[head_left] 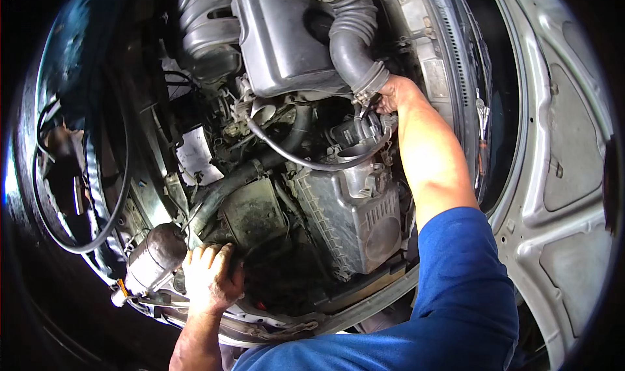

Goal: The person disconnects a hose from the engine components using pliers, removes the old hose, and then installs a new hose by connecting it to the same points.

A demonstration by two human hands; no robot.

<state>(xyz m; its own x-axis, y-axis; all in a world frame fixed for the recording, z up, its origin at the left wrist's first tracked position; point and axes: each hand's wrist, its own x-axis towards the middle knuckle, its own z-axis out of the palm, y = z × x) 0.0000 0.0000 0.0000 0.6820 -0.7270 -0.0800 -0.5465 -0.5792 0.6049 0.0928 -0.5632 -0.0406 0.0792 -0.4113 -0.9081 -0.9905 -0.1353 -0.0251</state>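
My right hand (pixel 392 94) reaches in at the lower end of a ribbed black air intake hose (pixel 353 52). Its fingers are bent in by the hose clamp (pixel 372 78), and most of the fingertips are hidden. Below it a thin black hose (pixel 306 163) curves over to the air filter box (pixel 355 208). At the near left, my left hand (pixel 211 274) is closed with the fingers curled downward, beside a dark cylinder (pixel 156 257). What lies under its fingers does not show.
A black engine cover (pixel 280 39) fills the top middle. The raised silver hood (pixel 566 176) stands at right. A loose black cable loop (pixel 91 246) hangs at left. A thick dark pipe (pixel 241 176) crosses the bay, and a body edge (pixel 364 311) runs along the near side.
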